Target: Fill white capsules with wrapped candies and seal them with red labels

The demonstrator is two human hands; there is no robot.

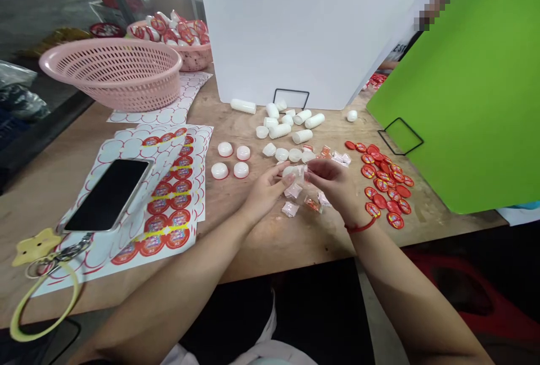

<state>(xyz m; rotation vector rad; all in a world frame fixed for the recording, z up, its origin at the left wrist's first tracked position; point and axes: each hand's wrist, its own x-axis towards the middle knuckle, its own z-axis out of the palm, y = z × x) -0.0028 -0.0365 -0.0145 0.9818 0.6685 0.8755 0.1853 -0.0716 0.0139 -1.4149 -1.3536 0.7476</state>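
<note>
My left hand (268,190) is closed around a small white plastic cup (291,171), tilted toward the right. At the cup's mouth, my right hand (333,182) has its fingers pinched together; a pale bit shows at the fingertips, too small to make out. Just below both hands lie small wrapped sweets, one in a pale pink wrapper (290,209) and one in an orange wrapper (313,204). Several open white cups (282,154) stand right behind the hands. To the left are white domed capsules with red bases (220,171).
Stacked white cups (302,136) lie farther back. Red lids (381,185) are scattered at right, beside a green board (472,106). A white board (295,27) stands behind. At left are sticker sheets (169,224), a phone (108,193), a keyring (44,297) and a pink basket (126,81).
</note>
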